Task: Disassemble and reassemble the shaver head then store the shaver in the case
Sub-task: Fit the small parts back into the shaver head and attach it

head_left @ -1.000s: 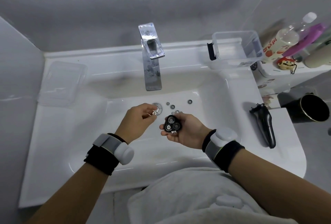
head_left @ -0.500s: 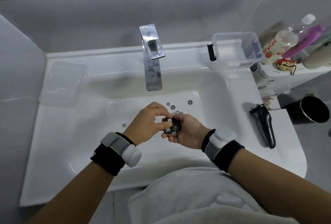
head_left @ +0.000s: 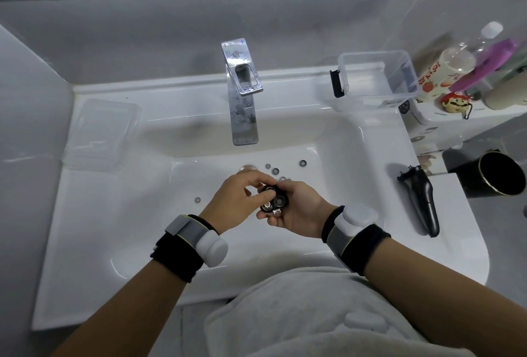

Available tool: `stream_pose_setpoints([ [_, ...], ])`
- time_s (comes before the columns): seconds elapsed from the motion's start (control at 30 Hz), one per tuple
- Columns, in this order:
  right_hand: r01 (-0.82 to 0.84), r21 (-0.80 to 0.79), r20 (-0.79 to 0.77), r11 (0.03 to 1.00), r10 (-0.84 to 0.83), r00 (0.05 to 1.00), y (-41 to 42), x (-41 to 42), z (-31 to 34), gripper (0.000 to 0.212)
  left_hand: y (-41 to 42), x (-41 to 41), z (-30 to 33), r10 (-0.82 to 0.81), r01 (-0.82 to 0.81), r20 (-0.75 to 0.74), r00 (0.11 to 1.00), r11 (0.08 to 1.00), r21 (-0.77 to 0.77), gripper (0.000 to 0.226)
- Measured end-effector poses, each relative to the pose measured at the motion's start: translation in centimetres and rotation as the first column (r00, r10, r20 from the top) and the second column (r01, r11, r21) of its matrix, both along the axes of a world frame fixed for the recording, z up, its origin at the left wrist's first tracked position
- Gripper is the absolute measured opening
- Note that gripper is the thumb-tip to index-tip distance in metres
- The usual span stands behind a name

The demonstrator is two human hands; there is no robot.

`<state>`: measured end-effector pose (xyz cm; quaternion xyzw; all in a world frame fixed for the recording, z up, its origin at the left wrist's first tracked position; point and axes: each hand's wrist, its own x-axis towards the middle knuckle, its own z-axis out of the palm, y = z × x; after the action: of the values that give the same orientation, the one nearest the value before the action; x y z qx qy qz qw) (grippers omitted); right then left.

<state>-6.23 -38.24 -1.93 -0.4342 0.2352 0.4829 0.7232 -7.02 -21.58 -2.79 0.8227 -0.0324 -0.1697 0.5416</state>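
My right hand (head_left: 296,208) cups the black three-ring shaver head (head_left: 274,199) over the middle of the white sink (head_left: 108,214). My left hand (head_left: 236,199) pinches with thumb and fingers at the head's upper left ring; whatever it holds there is hidden. Loose small parts lie in the basin: a toothed cutter (head_left: 197,200) to the left, another cutter (head_left: 267,166), a round guard (head_left: 275,170) and a second guard (head_left: 302,162) near the drain (head_left: 247,168). The black shaver body (head_left: 421,199) lies on the sink's right rim.
A chrome tap (head_left: 242,94) stands at the back. A clear storage box (head_left: 376,77) sits back right, its clear lid (head_left: 102,134) on the left rim. Bottles (head_left: 445,71), a figurine (head_left: 454,102) and a black cup (head_left: 496,174) crowd the right shelf.
My left hand dropped a small cutter into the basin on the left, then moved right from the drain onto the shaver head. My right hand has stayed in place.
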Motion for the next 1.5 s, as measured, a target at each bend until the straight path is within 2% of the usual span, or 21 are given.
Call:
stream_pose_setpoints([
  [0.13,-0.010,-0.006,0.000,1.000,0.010,1.000,0.1,-0.1,-0.2,0.036,0.0,-0.1,-0.4,0.029,-0.031,-0.046,0.999,0.999,-0.029,0.016],
  [0.17,-0.009,-0.002,-0.005,1.000,0.009,1.000,0.0,0.0,-0.2,0.037,0.1,0.0,-0.6,0.068,-0.073,-0.060,0.996,0.994,-0.076,0.014],
  [0.23,0.004,0.003,-0.027,1.000,-0.004,1.000,0.0,0.0,-0.2,0.037,0.9,0.7,-1.4,0.253,-0.267,-0.101,0.962,0.950,-0.163,0.013],
  [0.27,0.012,0.003,-0.037,1.000,-0.012,0.999,-0.1,0.1,-0.2,0.037,1.8,1.0,-2.2,0.364,-0.379,-0.119,0.924,0.914,-0.145,0.016],
  [0.33,0.023,-0.005,-0.043,1.000,-0.023,0.999,-0.2,0.1,-0.2,0.037,4.3,1.5,-4.6,0.494,-0.489,-0.107,0.863,0.869,0.076,0.018],
  [0.43,0.026,-0.008,-0.045,1.000,-0.026,0.999,-0.3,0.1,-0.2,0.036,8.2,1.0,-8.6,0.477,-0.348,-0.180,0.860,0.807,0.477,0.030],
  [0.53,0.028,-0.004,-0.049,1.000,-0.028,0.998,-0.4,0.1,-0.1,0.036,9.8,-0.2,-11.0,0.345,-0.075,-0.280,0.896,0.740,0.669,0.045],
  [0.63,0.031,-0.009,-0.045,0.999,-0.032,0.998,-0.4,0.1,-0.1,0.036,10.2,-0.7,-12.0,0.214,0.059,-0.270,0.939,0.672,0.738,0.047],
  [0.93,0.031,-0.006,-0.053,0.999,-0.031,0.998,-0.5,0.2,-0.4,0.036,9.9,-1.0,-12.2,0.098,0.118,-0.219,0.971,0.599,0.792,0.024],
  [1.03,0.032,0.000,-0.058,1.000,-0.032,0.998,-0.4,0.2,-0.4,0.036,9.7,-1.2,-11.8,0.137,0.095,-0.226,0.964,0.617,0.781,0.020],
  [1.1,0.033,0.003,-0.059,0.999,-0.032,0.998,-0.5,0.1,-0.5,0.036,9.2,-1.3,-11.2,0.177,0.035,-0.206,0.962,0.673,0.739,0.021],
  [1.27,0.035,0.000,-0.062,0.999,-0.035,0.997,-0.5,0.1,-0.5,0.035,7.2,-1.1,-8.2,0.300,-0.220,-0.108,0.948,0.861,0.459,0.010],
  [1.4,0.034,-0.007,-0.078,0.999,-0.034,0.996,-0.5,0.0,-0.5,0.035,5.7,-0.2,-5.2,0.272,-0.241,-0.074,0.959,0.928,0.284,0.010],
  [1.5,0.035,-0.014,-0.081,0.999,-0.036,0.996,-0.5,-0.1,-0.6,0.037,4.6,0.1,-3.3,0.192,-0.178,-0.048,0.980,0.962,0.208,0.023],
])
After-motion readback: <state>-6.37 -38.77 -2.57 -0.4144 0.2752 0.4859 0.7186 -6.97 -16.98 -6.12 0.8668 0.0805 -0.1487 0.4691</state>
